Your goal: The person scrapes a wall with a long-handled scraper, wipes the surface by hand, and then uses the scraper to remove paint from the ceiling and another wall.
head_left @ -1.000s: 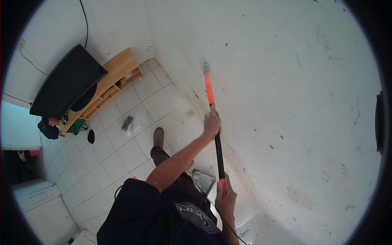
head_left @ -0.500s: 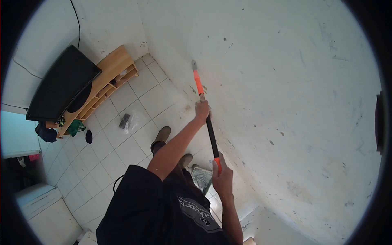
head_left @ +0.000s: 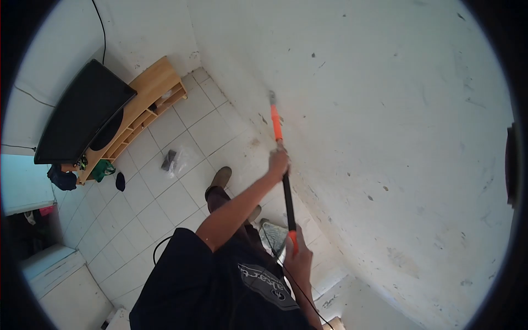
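Note:
Both hands hold a long pole [head_left: 288, 201] with a black shaft and orange sections. My left hand [head_left: 279, 161] is wrapped round it just below the upper orange section. Lower down, my right hand [head_left: 297, 254] grips the orange end near my body. A small greyish head at the far tip [head_left: 272, 98] is at the white wall [head_left: 385, 137], which bears dark chips and scuffs. Whether the tip touches the wall cannot be made out.
A tray [head_left: 273, 235] lies on the tiled floor [head_left: 212, 132] by my boots [head_left: 221, 177]. To the left, a black television [head_left: 82, 115] stands on a wooden unit [head_left: 157, 80]. A plastic bag [head_left: 184, 161] and a dark shoe [head_left: 120, 181] lie on the floor.
Both hands and the pole have moved down in the view, towards my body. The tip has shifted down and slightly right. A thin dark cord now shows across my right forearm.

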Demonstrator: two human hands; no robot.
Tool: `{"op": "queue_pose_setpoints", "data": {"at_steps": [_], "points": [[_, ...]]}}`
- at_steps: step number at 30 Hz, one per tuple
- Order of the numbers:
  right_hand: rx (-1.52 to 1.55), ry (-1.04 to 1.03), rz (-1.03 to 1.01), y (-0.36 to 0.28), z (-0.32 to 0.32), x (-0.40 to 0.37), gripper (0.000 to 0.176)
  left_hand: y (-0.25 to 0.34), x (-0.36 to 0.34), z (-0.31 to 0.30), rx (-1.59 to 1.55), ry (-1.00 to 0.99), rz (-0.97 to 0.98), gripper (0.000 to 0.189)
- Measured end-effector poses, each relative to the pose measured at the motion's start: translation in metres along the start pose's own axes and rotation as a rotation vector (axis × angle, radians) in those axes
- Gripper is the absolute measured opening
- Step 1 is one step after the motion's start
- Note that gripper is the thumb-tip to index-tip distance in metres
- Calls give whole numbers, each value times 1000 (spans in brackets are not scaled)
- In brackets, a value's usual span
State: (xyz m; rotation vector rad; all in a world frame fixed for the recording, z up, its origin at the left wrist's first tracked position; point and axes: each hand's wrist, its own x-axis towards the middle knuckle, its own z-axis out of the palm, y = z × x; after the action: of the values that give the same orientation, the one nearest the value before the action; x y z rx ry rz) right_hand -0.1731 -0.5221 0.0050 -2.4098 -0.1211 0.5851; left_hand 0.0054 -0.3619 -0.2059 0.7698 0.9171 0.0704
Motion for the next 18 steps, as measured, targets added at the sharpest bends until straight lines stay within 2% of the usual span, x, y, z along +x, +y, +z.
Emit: {"op": "queue_pose_setpoints", "data": {"at_steps": [2,3,4,6,7,8,9,10,12,13,14,16,18], "points": [[-10,39,-28,9,-19,-22,46,-4,-38,18,-10,-2,-10,53],[7,11,-10,5,-27,-17,45,2,-44,22,-63,-34,-77,52],[27,-7,12,-2,-32,-8,45,-2,-31,20,-57,-42,-83,52],[-16,-44,77,-3,-22,20,44,-19,22,9,-34,23,29,52],[-19,-37,46,5,-4,36,45,-37,64,-3,6,41,-2,50],[-23,-34,11,12,10,46,45,-28,68,-8,12,59,-22,51],[-46,8,-83,23,18,44,46,-18,59,-5,-5,46,-40,51],[-15,-56,15,5,7,35,46,-11,43,-6,-18,39,-63,52],[-2,9,-37,16,-5,6,46,-25,10,2,-42,-27,-40,52],[-7,-1,-39,16,-15,2,46,-17,-12,13,-6,43,-58,52],[25,-4,-23,15,-24,0,46,-16,-20,18,0,21,-64,53],[62,9,-7,15,-21,9,46,-20,-1,21,64,102,-25,54],[-30,-56,21,21,1,43,46,-40,61,-2,34,87,19,57]]}}
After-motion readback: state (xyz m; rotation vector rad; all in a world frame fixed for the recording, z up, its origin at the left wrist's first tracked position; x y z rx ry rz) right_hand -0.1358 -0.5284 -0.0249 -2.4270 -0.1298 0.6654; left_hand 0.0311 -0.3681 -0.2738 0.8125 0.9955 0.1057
